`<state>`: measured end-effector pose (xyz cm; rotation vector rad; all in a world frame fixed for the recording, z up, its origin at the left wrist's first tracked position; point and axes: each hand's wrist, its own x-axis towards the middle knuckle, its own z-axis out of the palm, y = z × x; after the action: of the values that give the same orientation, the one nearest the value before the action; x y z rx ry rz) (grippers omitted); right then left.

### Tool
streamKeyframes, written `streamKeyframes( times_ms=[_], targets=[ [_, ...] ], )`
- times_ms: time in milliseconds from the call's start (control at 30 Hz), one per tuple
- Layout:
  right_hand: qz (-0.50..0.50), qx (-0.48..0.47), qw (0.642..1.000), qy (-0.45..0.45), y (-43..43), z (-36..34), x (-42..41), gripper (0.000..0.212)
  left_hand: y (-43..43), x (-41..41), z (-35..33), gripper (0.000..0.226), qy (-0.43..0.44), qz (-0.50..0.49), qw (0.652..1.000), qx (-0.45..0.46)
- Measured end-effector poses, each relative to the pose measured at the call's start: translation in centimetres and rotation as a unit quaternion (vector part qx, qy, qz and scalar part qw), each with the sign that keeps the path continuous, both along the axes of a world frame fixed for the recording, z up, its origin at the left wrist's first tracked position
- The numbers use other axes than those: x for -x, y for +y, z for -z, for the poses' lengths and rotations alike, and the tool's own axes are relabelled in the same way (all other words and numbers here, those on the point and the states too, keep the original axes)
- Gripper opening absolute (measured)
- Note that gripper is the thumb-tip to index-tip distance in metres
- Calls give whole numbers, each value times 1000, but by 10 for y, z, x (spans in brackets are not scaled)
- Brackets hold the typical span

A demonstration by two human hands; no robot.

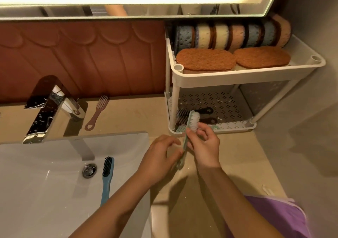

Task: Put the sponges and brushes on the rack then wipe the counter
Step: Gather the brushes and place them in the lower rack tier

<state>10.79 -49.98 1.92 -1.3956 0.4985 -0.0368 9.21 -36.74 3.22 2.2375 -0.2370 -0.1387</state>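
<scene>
Both hands hold a pale green brush with white bristles over the counter, just in front of the white two-tier rack. My left hand pinches its handle low down; my right hand grips it just below the bristles. The rack's top shelf carries a row of upright sponges and two flat brown scouring pads. On the lower shelf lie two dark brushes. A blue brush with black bristles rests in the sink. A pinkish-brown brush lies on the counter by the faucet.
A white sink basin with a drain fills the lower left. A chrome faucet stands behind it. The beige counter runs right to a grey wall. A lit mirror hangs above a reddish tiled backsplash. Purple clothing shows at the lower right.
</scene>
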Motion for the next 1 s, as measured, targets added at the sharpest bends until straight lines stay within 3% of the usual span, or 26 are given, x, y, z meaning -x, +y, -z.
streamKeyframes(
  times_ms=[100,167,300,467,633,733,1000],
  targets=[
    [-16,79,997,-5,-23,-11,-30,22,-5,-28,-11,43,14,-52,999,2],
    [-26,147,989,18,-36,-19,-55,28,-11,-43,-20,50,7,-78,997,18],
    [-105,247,963,7,-46,-21,-103,34,-19,-60,-21,32,-30,-99,994,42],
    [-239,434,868,-18,-41,-5,-144,40,-16,-67,-10,26,-114,-109,984,-84],
    [-312,461,830,-20,-37,8,-161,43,-16,-70,-9,31,-121,-101,979,-131],
    [-332,467,820,-4,-33,9,-163,50,-14,-71,-9,31,-118,-95,980,-133],
    [-349,479,806,10,-32,13,-160,40,-14,-72,-9,31,-100,-92,983,-122]
  ],
)
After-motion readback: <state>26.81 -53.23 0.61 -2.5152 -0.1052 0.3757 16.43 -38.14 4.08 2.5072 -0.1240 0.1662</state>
